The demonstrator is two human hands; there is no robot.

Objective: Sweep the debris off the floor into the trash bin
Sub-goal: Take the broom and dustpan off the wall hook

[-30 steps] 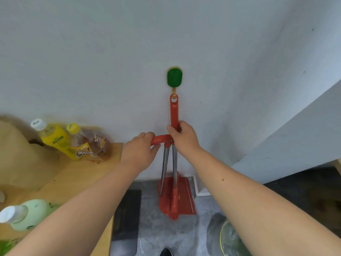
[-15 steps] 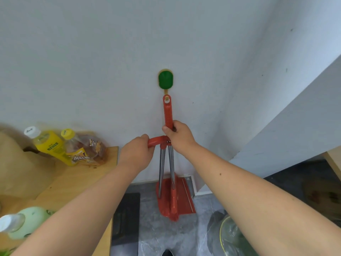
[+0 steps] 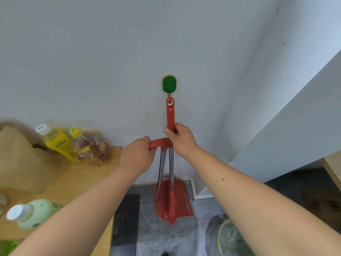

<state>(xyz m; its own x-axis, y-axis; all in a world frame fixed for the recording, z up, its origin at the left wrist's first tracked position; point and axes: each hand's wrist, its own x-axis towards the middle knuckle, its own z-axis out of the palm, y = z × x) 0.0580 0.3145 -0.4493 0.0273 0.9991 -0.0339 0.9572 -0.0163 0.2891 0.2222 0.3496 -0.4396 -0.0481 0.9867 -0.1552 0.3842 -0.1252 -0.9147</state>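
Below the hook (image 3: 169, 84), the right hand (image 3: 181, 138) gripped the broom (image 3: 170, 115), the left hand (image 3: 137, 154) curled round the dustpan handle (image 3: 158, 142) (likely to separate them).

left grip (image 3: 137, 154) bare | right grip (image 3: 181, 141) bare | right forearm (image 3: 239, 191) small mole | dark shoe tip (image 3: 164, 254)

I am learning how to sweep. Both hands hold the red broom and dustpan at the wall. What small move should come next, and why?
Probably pull the two tools apart. The right hand grips the broom handle, the left hand grips the dustpan handle, but the broom head lies against the dustpan, so sweeping cannot start yet.
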